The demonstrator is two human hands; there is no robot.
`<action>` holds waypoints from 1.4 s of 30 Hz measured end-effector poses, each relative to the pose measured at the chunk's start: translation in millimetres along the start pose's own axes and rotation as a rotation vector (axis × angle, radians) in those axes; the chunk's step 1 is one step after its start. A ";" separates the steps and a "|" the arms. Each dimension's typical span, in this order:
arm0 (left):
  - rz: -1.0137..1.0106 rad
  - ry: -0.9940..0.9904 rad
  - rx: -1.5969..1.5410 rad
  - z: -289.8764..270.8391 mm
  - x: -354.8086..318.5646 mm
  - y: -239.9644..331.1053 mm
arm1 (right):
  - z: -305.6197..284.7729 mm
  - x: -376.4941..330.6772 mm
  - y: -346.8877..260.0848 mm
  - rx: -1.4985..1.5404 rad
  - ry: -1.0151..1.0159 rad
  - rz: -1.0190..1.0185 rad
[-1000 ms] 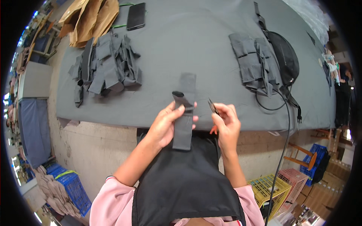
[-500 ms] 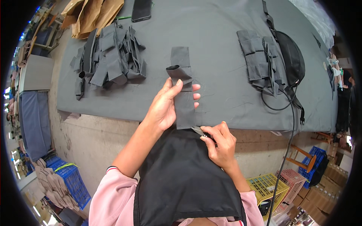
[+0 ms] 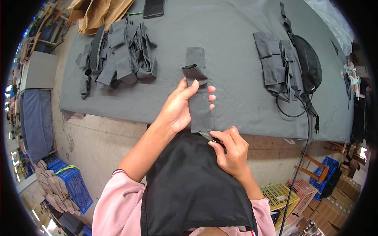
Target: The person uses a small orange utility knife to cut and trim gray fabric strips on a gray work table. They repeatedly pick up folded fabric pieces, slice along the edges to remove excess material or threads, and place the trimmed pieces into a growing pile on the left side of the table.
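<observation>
A grey fabric strip (image 3: 201,114) with a folded loop near its upper part lies over the table edge, its lower end toward me. My left hand (image 3: 178,107) grips the strip, thumb on top by the fold and fingertips showing past its right side. My right hand (image 3: 232,151) is closed around small thread snips (image 3: 204,135). The snips' pale blades touch or nearly touch the strip's lower right corner; whether they are on a thread cannot be made out. Most of the handle is hidden by my fingers.
A heap of similar grey strips (image 3: 122,55) lies left on the grey-covered table (image 3: 232,106); a smaller stack (image 3: 269,63) lies right, beside a black waist bag (image 3: 306,63) with a cable. A phone (image 3: 153,8) and brown paper (image 3: 100,15) sit at the back. Crates (image 3: 277,196) stand below.
The view has shifted slightly, so the table things sit a little further right. The strip and both hands keep nearly the same arrangement, with the snips still at the lower corner.
</observation>
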State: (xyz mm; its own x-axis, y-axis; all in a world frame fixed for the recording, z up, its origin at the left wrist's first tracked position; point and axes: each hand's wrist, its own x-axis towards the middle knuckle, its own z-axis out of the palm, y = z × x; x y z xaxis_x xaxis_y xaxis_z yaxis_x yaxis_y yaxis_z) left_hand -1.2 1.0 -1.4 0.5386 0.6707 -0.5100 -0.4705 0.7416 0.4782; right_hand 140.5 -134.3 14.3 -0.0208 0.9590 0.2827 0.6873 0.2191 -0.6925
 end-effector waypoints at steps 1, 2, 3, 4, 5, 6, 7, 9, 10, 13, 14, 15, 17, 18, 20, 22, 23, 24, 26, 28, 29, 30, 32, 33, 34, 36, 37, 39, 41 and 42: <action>-0.001 0.003 0.004 0.7 0.1 -0.6 | 0.7 2.7 -1.4 0.006 -0.029 0.020; -0.002 0.006 0.009 1.4 0.0 -1.2 | 1.6 4.2 -2.6 0.013 -0.058 0.040; -0.003 0.002 0.008 2.3 0.3 -1.5 | 2.9 4.5 -3.1 0.016 -0.063 0.041; -0.003 -0.002 0.007 3.2 0.4 -1.8 | 4.4 4.5 -3.2 0.019 -0.068 0.042; -0.003 -0.006 0.006 3.5 0.3 -1.6 | 5.5 4.7 -3.7 0.023 -0.073 0.043; 0.000 -0.006 0.004 3.2 0.3 -1.5 | 6.3 5.5 -4.3 0.025 -0.071 0.039; 0.002 -0.006 0.001 2.9 0.3 -1.2 | 7.1 6.5 -4.7 0.028 -0.070 0.036; 0.006 -0.008 -0.003 2.1 0.6 -0.8 | 7.9 6.7 -4.4 0.014 -0.067 0.017; 0.007 -0.010 -0.004 1.5 0.9 -0.7 | 8.5 5.6 -3.1 -0.001 -0.066 0.001; 0.009 -0.011 -0.001 0.7 -0.6 0.2 | 5.4 1.3 -3.7 -0.005 -0.031 0.010; 0.009 -0.011 0.001 0.5 -1.2 0.5 | 4.1 0.6 -4.5 0.001 -0.015 0.023; 0.007 -0.015 0.000 0.2 -1.1 0.1 | 3.1 0.9 -5.4 0.001 -0.021 0.033; 0.005 -0.024 -0.004 -0.2 -1.0 -0.9 | 1.7 1.8 -6.7 0.004 -0.032 0.052; 0.001 -0.022 0.000 0.6 -0.7 -1.1 | 2.1 2.9 -6.7 0.008 -0.044 0.054; -0.004 -0.018 0.007 2.5 -0.6 -1.6 | 3.7 5.5 -6.7 0.017 -0.068 0.056; -0.006 -0.020 0.006 2.4 -1.0 -1.2 | 5.5 6.9 -6.4 0.016 -0.073 0.038; -0.007 -0.020 0.004 2.2 -1.1 -0.9 | 6.3 7.1 -6.1 0.016 -0.075 0.029; -0.010 -0.017 0.004 1.7 -1.4 -0.7 | 6.8 6.5 -5.1 0.004 -0.076 0.008; -0.016 -0.011 0.002 0.7 -2.1 0.0 | 6.6 4.7 -2.5 -0.019 -0.077 -0.032; -0.018 -0.009 0.004 0.1 -2.9 -0.3 | 4.3 1.9 -0.9 0.010 -0.064 -0.034; -0.019 -0.009 0.005 -0.1 -3.0 -0.5 | 3.5 1.2 -0.6 0.024 -0.057 -0.034; -0.020 -0.014 0.003 0.0 -2.6 -1.3 | 3.4 1.4 -0.6 0.038 -0.042 -0.027; -0.023 -0.026 0.000 0.8 -1.5 -2.8 | 3.4 2.9 -0.5 0.065 -0.011 -0.011; -0.023 -0.028 0.004 1.5 -0.9 -2.9 | 2.3 3.0 0.2 0.074 -0.062 -0.016; -0.023 -0.031 0.009 1.9 -0.8 -2.4 | 1.3 2.8 1.3 0.084 -0.112 -0.020; -0.012 -0.032 0.018 2.3 -2.1 -0.1 | -4.4 1.3 2.4 0.164 -0.199 0.009; 0.001 -0.030 0.023 2.3 -3.9 1.7 | -11.6 -1.0 2.2 0.235 -0.237 0.042; 0.013 -0.031 0.025 0.0 -4.4 4.4 | -22.3 -3.9 2.6 0.375 -0.221 0.182; 0.009 -0.036 0.025 -1.7 -4.3 3.5 | -25.5 -5.8 12.5 0.400 -0.134 0.256; 0.003 -0.043 0.028 -0.9 -3.3 3.0 | -25.7 -2.9 14.7 0.386 -0.070 0.253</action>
State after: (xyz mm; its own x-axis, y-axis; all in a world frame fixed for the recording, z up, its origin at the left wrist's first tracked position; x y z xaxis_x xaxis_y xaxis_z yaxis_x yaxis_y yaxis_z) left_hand -5.1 1.0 1.0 0.5666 0.6712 -0.4779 -0.4531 0.7383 0.4997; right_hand 169.4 -138.5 20.4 0.0542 0.9979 0.0367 0.3572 0.0150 -0.9339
